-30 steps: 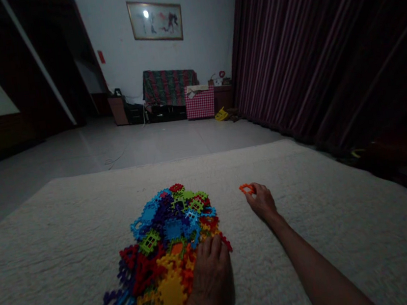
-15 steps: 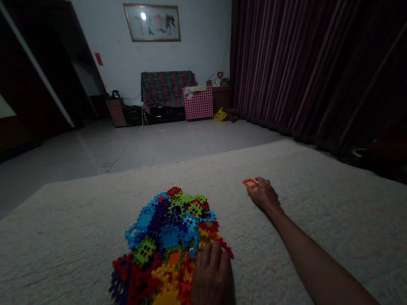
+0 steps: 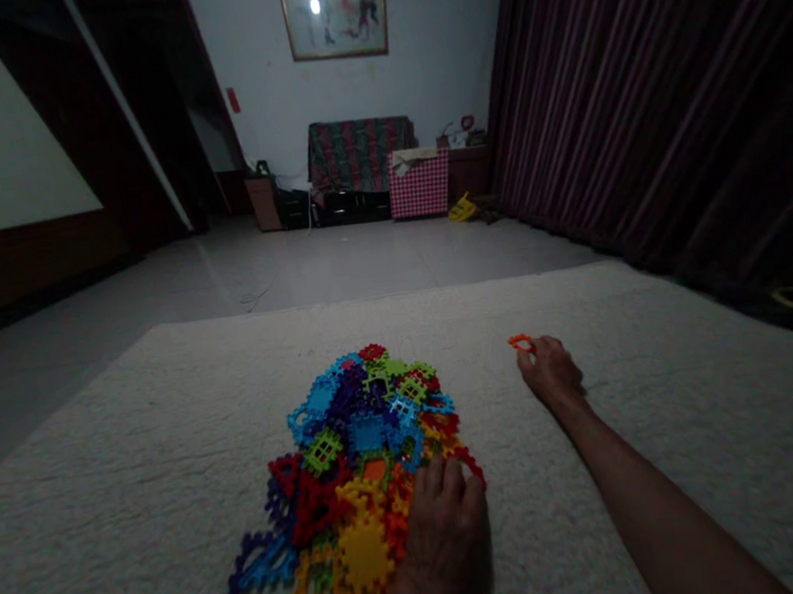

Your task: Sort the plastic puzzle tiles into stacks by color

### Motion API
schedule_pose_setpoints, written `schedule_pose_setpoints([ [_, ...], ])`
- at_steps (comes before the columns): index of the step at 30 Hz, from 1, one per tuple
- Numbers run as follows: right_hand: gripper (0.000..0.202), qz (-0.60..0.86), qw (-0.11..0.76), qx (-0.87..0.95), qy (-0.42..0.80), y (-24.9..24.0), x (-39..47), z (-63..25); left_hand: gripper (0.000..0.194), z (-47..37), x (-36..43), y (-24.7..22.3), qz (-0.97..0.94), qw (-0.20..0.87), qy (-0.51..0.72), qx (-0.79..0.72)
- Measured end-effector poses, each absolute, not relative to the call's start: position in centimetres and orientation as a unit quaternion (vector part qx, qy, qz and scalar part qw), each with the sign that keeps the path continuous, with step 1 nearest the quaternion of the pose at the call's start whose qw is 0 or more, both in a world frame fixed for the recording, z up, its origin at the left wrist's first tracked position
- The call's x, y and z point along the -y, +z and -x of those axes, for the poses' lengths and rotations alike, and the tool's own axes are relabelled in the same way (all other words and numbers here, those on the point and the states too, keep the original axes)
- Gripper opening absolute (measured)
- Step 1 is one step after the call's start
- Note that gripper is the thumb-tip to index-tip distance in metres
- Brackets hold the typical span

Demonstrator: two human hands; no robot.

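Note:
A heap of colourful plastic building pieces with notched edges [image 3: 367, 433] lies on the pale mat. My left hand [image 3: 447, 522] rests at the near right side of the heap, beside orange and red pieces. Its fingers are bent down and close together; their tips are hidden, so whatever they hold does not show. Out to the right, apart from the heap, my right hand [image 3: 551, 371] is closed with thumb and fingers on an orange notched building piece [image 3: 520, 343]. That piece is ring-like with an open middle, just above or on the mat.
The quilted pale mat [image 3: 135, 464] ends at a tiled floor [image 3: 356, 263]. Dark purple curtains [image 3: 631, 85] hang on the right. Against the far wall stand a covered piece of furniture [image 3: 359, 155] and a red checked box-shaped cover [image 3: 419, 188].
The whole view has swung left, so the scene sits farther right in the frame. My right hand still holds the orange piece, and my left hand stays at the heap.

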State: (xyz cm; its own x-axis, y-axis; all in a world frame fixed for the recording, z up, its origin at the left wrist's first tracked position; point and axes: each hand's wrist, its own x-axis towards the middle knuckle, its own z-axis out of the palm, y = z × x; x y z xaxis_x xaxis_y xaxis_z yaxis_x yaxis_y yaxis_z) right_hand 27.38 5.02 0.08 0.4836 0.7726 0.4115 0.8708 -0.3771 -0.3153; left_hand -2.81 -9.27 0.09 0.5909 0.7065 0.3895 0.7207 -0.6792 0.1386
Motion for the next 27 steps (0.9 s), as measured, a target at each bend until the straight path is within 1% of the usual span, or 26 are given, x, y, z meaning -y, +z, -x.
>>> schedule_pose_setpoints([
  [3,0.03,0.806,0.276,0.512,-0.107,0.2,-4.8,-27.0,0.018,2.9,9.5,0.6,0.895,0.009,-0.196,0.401],
  [6,0.03,0.74,0.341,0.57,-0.106,0.4,-4.8,-25.9,0.018,2.9,9.6,0.7,0.896,-0.001,-0.193,0.401],
  [8,0.029,0.685,0.392,0.61,-0.071,0.6,-4.9,-24.5,0.017,2.8,9.7,0.5,0.899,-0.004,-0.187,0.396],
  [11,0.027,0.614,0.437,0.656,0.04,1.0,-4.8,-21.3,0.015,2.8,9.5,0.3,0.901,-0.001,-0.185,0.393],
  [13,0.026,0.561,0.441,0.693,0.108,1.3,-4.5,-19.0,0.014,2.9,9.3,0.2,0.897,0.001,-0.185,0.401],
  [15,0.026,0.509,0.437,0.727,0.144,1.7,-4.0,-17.1,0.015,3.0,9.0,0.2,0.892,0.007,-0.185,0.412],
  [21,0.03,0.388,0.398,0.812,0.176,4.0,-2.4,-13.6,0.029,3.3,8.4,0.0,0.88,0.06,-0.21,0.421],
  [24,0.02,0.339,0.389,0.84,0.164,6.0,-1.4,-12.2,0.025,3.1,9.1,-0.3,0.906,0.054,-0.21,0.364],
  [26,0.011,0.303,0.362,0.864,0.176,7.1,-0.7,-11.1,0.019,3.0,9.8,-0.3,0.933,0.03,-0.196,0.302],
  [27,0.012,0.286,0.347,0.875,0.181,7.5,-0.3,-10.7,0.016,2.9,9.9,-0.2,0.94,0.019,-0.193,0.279],
])
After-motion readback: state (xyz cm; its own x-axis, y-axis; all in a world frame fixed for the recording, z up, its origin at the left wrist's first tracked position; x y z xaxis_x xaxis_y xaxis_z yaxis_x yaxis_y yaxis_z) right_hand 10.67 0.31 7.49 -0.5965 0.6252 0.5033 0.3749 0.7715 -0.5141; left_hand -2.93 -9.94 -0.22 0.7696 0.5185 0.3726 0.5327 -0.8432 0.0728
